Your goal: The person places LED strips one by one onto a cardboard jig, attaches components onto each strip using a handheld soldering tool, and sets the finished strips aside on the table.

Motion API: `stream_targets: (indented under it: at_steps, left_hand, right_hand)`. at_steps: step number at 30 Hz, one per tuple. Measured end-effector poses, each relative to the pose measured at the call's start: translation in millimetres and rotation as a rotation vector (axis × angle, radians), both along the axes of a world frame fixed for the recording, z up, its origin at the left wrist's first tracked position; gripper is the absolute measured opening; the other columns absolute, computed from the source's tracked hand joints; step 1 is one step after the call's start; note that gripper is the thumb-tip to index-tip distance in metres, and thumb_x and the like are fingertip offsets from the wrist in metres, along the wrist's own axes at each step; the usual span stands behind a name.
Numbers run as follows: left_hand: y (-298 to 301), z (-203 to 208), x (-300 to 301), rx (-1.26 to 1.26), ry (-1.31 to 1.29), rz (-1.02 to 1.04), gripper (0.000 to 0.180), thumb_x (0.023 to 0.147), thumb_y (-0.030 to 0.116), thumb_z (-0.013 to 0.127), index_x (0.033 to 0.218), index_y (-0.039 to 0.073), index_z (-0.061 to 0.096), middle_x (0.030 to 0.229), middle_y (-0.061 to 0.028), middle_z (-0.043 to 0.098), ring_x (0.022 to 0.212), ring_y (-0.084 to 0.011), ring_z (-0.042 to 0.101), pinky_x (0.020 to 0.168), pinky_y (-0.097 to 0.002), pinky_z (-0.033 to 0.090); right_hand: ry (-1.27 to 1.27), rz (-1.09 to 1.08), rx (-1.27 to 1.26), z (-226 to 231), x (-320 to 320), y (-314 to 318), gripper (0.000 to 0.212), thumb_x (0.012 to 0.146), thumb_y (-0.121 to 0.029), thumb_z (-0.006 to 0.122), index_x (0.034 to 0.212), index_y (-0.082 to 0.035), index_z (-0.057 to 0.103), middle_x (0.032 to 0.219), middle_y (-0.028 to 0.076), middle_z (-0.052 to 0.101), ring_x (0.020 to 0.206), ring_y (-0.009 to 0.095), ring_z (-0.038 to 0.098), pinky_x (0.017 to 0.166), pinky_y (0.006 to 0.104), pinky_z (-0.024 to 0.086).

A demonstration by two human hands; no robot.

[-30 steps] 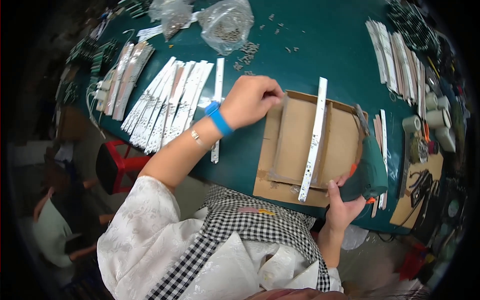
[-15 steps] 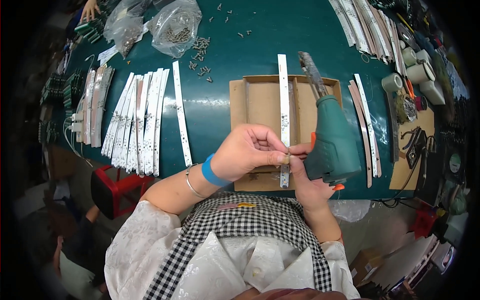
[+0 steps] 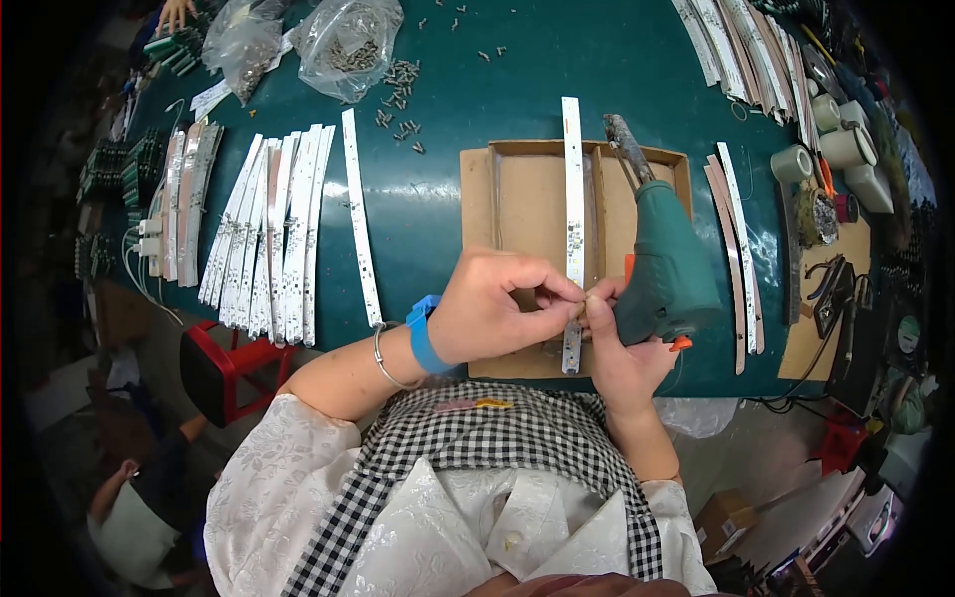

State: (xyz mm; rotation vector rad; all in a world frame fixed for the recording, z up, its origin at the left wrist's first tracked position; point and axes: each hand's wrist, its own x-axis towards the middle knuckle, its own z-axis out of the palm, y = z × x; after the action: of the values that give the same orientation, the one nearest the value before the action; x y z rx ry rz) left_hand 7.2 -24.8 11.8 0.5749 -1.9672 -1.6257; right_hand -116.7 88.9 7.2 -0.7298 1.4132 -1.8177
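Observation:
My left hand [image 3: 502,308] is closed in a pinch at the near part of a narrow white circuit strip [image 3: 572,179] with small parts along it. Whatever lies between those fingertips is too small to make out. My right hand [image 3: 627,368] holds a green soldering gun [image 3: 665,259], its dark metal tip pointing away from me. The right thumb and forefinger also meet the left fingertips over the strip. Under the strip lies a shallow cardboard tray [image 3: 476,209] with a divider. Fingers hide part of the strip.
Left of the tray lie a single strip [image 3: 358,219] and a row of several strips [image 3: 284,239]. Bags of small metal parts [image 3: 343,55] and loose pieces [image 3: 401,85] are farther back. More strips [image 3: 738,249], white spools [image 3: 848,147] and pliers [image 3: 828,279] lie right. Another person's hand [image 3: 177,14] shows far left.
My right thumb has come up against the left fingertips, and both hands pinch closer together. The soldering gun stays in my right hand, shifted only slightly.

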Motion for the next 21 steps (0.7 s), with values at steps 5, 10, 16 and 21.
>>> stream_targets:
  at_steps: [5, 10, 16, 21]
  left_hand:
    - [-21, -4, -13, -0.118, -0.173, 0.081, 0.008, 0.076, 0.006, 0.072, 0.082, 0.002, 0.071, 0.072, -0.0066, 0.070, 0.062, -0.0099, 0.066, 0.057, -0.0227, 0.053]
    - [-37, -17, -20, -0.203, -0.248, 0.147, 0.011, 0.078, 0.007, 0.071, 0.087, 0.002, 0.071, 0.073, -0.0064, 0.070, 0.064, -0.0103, 0.065, 0.060, -0.0235, 0.053]
    - [-36, -8, -17, -0.099, -0.295, 0.088, 0.011, 0.078, 0.004, 0.069, 0.088, 0.000, 0.070, 0.075, -0.0045, 0.069, 0.065, -0.0073, 0.064, 0.061, -0.0215, 0.052]
    - [-31, -5, -15, 0.047, -0.229, 0.084, 0.013, 0.077, 0.003, 0.070, 0.089, 0.001, 0.070, 0.078, -0.0034, 0.069, 0.065, -0.0058, 0.063, 0.060, -0.0203, 0.051]
  right_hand:
    - [0.147, -0.104, 0.086, -7, -7, 2, 0.019, 0.085, 0.008, 0.062, 0.101, 0.002, 0.055, 0.089, 0.007, 0.061, 0.076, 0.011, 0.059, 0.067, 0.0237, 0.050]
    - [0.109, -0.102, 0.114, -3, -17, 7, 0.014, 0.085, 0.006, 0.063, 0.098, 0.003, 0.057, 0.089, 0.007, 0.061, 0.074, 0.010, 0.059, 0.067, 0.0231, 0.050]
    - [0.077, -0.095, 0.123, -6, -20, 10, 0.015, 0.085, 0.006, 0.064, 0.099, 0.004, 0.057, 0.090, 0.007, 0.062, 0.075, 0.011, 0.060, 0.067, 0.0234, 0.051]
    - [0.090, -0.077, 0.081, -4, -21, 4, 0.017, 0.084, 0.006, 0.064, 0.100, 0.004, 0.058, 0.091, 0.008, 0.063, 0.076, 0.011, 0.060, 0.068, 0.0235, 0.051]
